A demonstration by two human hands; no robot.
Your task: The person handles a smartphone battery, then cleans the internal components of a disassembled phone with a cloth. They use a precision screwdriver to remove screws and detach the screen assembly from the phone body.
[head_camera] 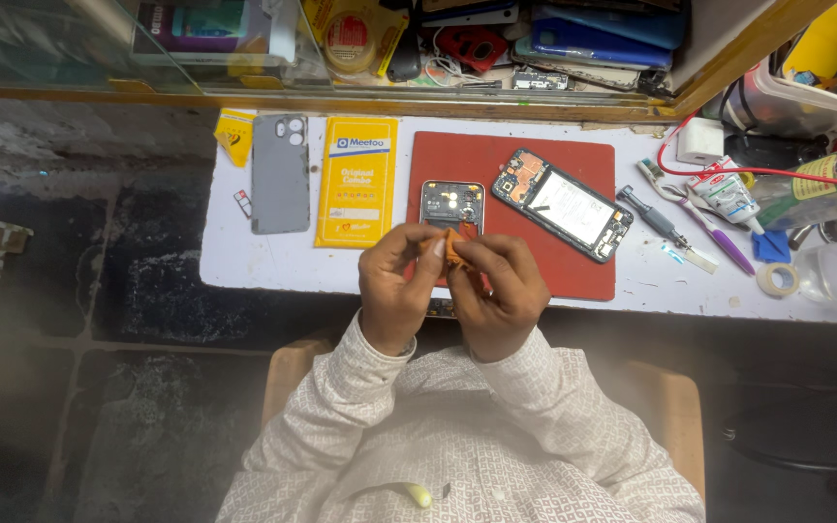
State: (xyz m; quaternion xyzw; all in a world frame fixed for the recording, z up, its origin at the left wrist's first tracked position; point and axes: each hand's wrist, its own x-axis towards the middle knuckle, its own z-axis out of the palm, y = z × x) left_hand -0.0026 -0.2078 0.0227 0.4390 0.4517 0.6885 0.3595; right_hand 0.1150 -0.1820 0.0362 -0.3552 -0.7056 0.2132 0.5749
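The head camera looks down on a white worktable (244, 266). At its left lies a grey plastic phone back cover (280, 173), already off, and beside it a flat yellow cardboard package (356, 181). On the red rectangular work mat (573, 261) a phone body with its internals exposed (451, 206) lies just beyond the hands. The left hand (394, 291) and right hand (494, 295) meet over the mat's near edge, fingertips pinched together on a small orange strip (450, 247). To the right lies a second opened phone with a white battery (564, 204), then a dark-handled screwdriver (653, 217). Judging by this, disassembly is done and refitting remains. What the orange piece is cannot be made out; the fingers cover most of it.
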